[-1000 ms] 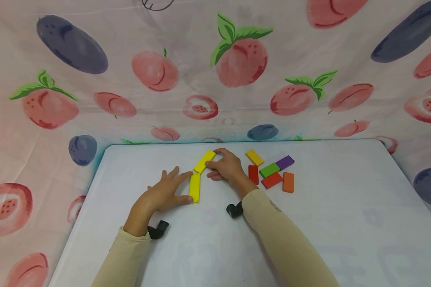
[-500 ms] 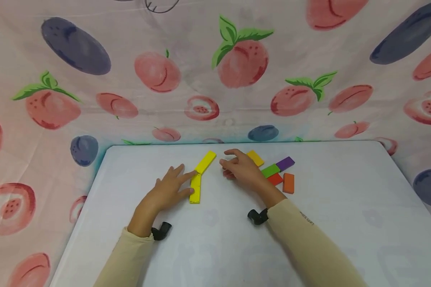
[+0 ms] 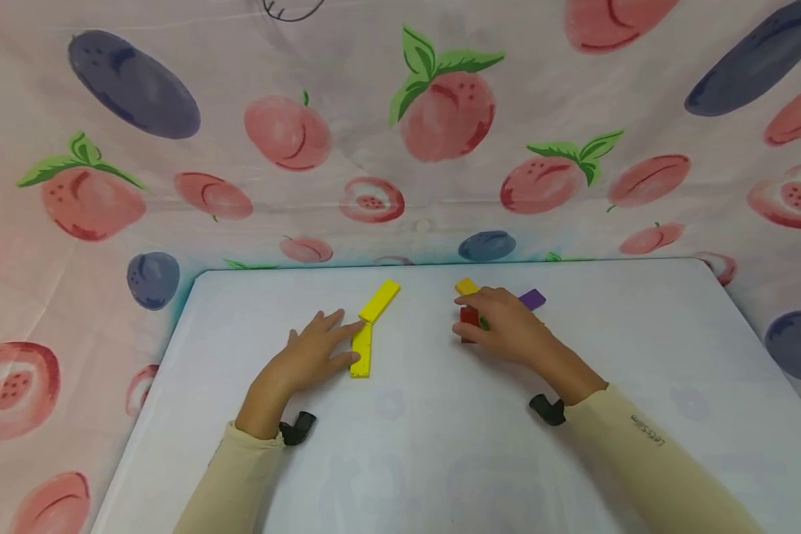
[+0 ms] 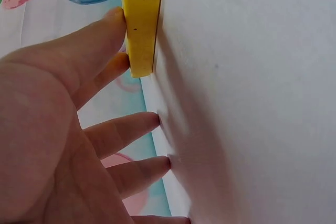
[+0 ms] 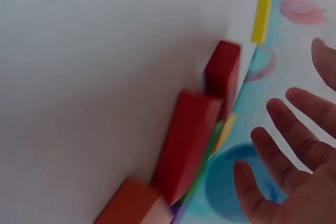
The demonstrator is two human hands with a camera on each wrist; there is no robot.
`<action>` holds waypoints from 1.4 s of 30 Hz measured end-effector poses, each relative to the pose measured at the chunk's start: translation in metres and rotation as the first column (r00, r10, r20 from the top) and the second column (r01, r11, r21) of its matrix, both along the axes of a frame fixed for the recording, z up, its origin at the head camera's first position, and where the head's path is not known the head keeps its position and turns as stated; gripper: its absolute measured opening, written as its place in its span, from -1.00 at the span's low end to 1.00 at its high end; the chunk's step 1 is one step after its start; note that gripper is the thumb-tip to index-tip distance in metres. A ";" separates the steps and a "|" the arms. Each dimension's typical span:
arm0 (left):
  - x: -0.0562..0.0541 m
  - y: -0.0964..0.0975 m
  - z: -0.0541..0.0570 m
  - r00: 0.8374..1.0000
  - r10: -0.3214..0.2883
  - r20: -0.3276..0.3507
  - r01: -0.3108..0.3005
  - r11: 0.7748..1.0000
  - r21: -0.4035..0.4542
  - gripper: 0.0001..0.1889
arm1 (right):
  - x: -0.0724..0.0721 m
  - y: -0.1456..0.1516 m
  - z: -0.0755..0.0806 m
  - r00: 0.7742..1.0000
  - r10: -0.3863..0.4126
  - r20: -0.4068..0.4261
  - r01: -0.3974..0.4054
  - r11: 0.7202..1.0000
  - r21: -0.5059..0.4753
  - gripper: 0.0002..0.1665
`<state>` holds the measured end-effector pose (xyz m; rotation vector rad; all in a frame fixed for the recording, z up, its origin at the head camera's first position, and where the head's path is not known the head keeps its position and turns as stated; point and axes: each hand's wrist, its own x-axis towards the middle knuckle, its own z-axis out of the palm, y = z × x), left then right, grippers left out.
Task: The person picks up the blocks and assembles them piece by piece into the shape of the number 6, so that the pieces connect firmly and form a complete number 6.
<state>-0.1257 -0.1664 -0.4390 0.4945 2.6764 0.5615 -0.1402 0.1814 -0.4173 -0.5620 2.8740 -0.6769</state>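
Note:
Two yellow wooden blocks lie end to end in the head view, the farther one (image 3: 380,300) slanting right from the nearer one (image 3: 360,363). My left hand (image 3: 305,357) is beside the nearer block, thumb and forefinger touching its left side. In the left wrist view the thumb meets the yellow block (image 4: 142,35) while the other fingers spread near the tabletop. My right hand (image 3: 510,326) hovers over the loose blocks, palm empty and fingers relaxed. Between its thumb and forefinger shows a red block (image 3: 468,317), with the fingers apart from it in the right wrist view.
An amber block (image 3: 466,285) and a purple block (image 3: 532,299) show around the right hand. The right wrist view adds another red block (image 5: 181,145), an orange block (image 5: 131,205) and a green edge (image 5: 202,161). A fruit-print cloth (image 3: 374,148) rises behind the white table (image 3: 400,445).
My right hand has let go of the farther yellow block and moved right, over the loose blocks. My left thumb has slid up along the nearer yellow block.

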 end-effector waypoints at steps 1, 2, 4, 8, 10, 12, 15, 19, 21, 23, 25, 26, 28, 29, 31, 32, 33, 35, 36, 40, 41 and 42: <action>0.000 0.000 0.000 1.000 -0.001 -0.001 0.001 1.000 0.000 -0.38 | 0.000 0.004 -0.001 1.000 -0.002 0.001 0.001 1.000 0.013 -0.36; 0.000 0.000 0.001 1.000 0.000 -0.001 0.000 1.000 0.002 -0.38 | -0.001 0.007 -0.003 1.000 -0.005 0.003 0.005 1.000 0.024 -0.35; 0.000 0.000 0.001 1.000 0.002 0.001 -0.002 1.000 0.004 -0.38 | -0.001 0.013 -0.006 1.000 -0.011 0.000 0.010 0.999 0.042 -0.34; 0.000 -0.001 0.001 1.000 0.007 0.012 -0.008 1.000 0.011 -0.38 | -0.004 0.020 -0.013 1.000 -0.011 -0.010 0.012 0.996 0.084 -0.32; 0.000 -0.002 0.001 1.000 0.008 0.017 -0.008 1.000 0.014 -0.38 | -0.005 0.023 -0.015 1.000 -0.016 -0.014 0.017 0.994 0.104 -0.30; 0.000 -0.002 0.001 1.000 0.009 0.020 -0.010 1.000 0.020 -0.38 | -0.007 0.025 -0.017 1.000 -0.019 -0.021 0.022 0.993 0.114 -0.30; 0.000 -0.001 0.001 1.000 0.006 0.013 -0.006 1.000 0.024 -0.38 | -0.009 0.026 -0.019 0.999 -0.024 -0.030 0.027 0.992 0.122 -0.30; -0.001 -0.001 0.001 1.000 0.011 0.016 -0.011 0.999 0.030 -0.38 | -0.012 0.027 -0.020 0.999 -0.017 -0.036 0.022 0.990 0.141 -0.29; -0.002 -0.001 0.000 1.000 0.014 0.019 -0.014 0.999 0.033 -0.38 | -0.014 0.026 -0.020 0.999 -0.014 -0.035 0.019 0.987 0.159 -0.28; -0.002 -0.001 0.000 1.000 0.016 0.021 -0.016 0.999 0.030 -0.38 | -0.015 0.026 -0.021 0.999 -0.013 -0.032 0.019 0.983 0.183 -0.27; -0.002 0.000 0.000 1.000 0.019 0.022 -0.020 0.999 0.029 -0.38 | -0.016 0.024 -0.021 1.000 -0.016 -0.024 0.020 0.979 0.204 -0.26; -0.002 0.000 0.000 1.000 0.020 0.022 -0.020 0.999 0.027 -0.38 | -0.017 0.023 -0.021 1.000 -0.019 -0.018 0.022 0.977 0.213 -0.26; -0.002 0.000 0.000 1.000 0.020 0.020 -0.020 0.999 0.027 -0.38 | -0.017 0.021 -0.020 1.000 -0.025 -0.007 0.026 0.974 0.224 -0.26; -0.002 0.000 0.000 1.000 0.021 0.020 -0.021 0.999 0.028 -0.38 | -0.017 0.021 -0.020 1.000 -0.029 0.001 0.028 0.974 0.224 -0.26; -0.002 0.000 0.000 1.000 0.021 0.018 -0.021 0.999 0.026 -0.38 | -0.017 0.019 -0.020 0.999 -0.037 0.013 0.033 0.976 0.217 -0.27; -0.002 0.000 -0.001 1.000 0.021 0.018 -0.021 0.999 0.025 -0.38 | -0.017 0.019 -0.020 0.999 -0.038 0.015 0.034 0.977 0.210 -0.28; -0.002 -0.001 -0.001 1.000 0.020 0.016 -0.020 1.000 0.023 -0.37 | -0.017 0.019 -0.020 0.999 -0.039 0.017 0.035 0.979 0.202 -0.28; -0.002 0.000 -0.001 1.000 0.021 0.015 -0.021 1.000 0.018 -0.37 | -0.017 0.019 -0.021 0.999 -0.047 0.021 0.042 0.982 0.184 -0.28; -0.001 0.000 -0.001 1.000 0.021 0.014 -0.021 1.000 0.014 -0.37 | -0.017 0.019 -0.021 0.999 -0.050 0.021 0.045 0.983 0.175 -0.27; -0.001 0.000 0.000 1.000 0.023 0.014 -0.023 1.000 0.014 -0.37 | -0.018 0.021 -0.023 0.998 -0.053 0.013 0.051 0.989 0.139 -0.27; -0.001 0.000 0.000 1.000 0.023 0.015 -0.023 1.000 0.015 -0.37 | -0.018 0.021 -0.023 0.999 -0.051 0.010 0.050 0.990 0.131 -0.27; -0.001 0.000 0.000 1.000 0.024 0.015 -0.024 1.000 0.016 -0.37 | -0.018 0.021 -0.023 0.999 -0.047 0.003 0.047 0.991 0.122 -0.28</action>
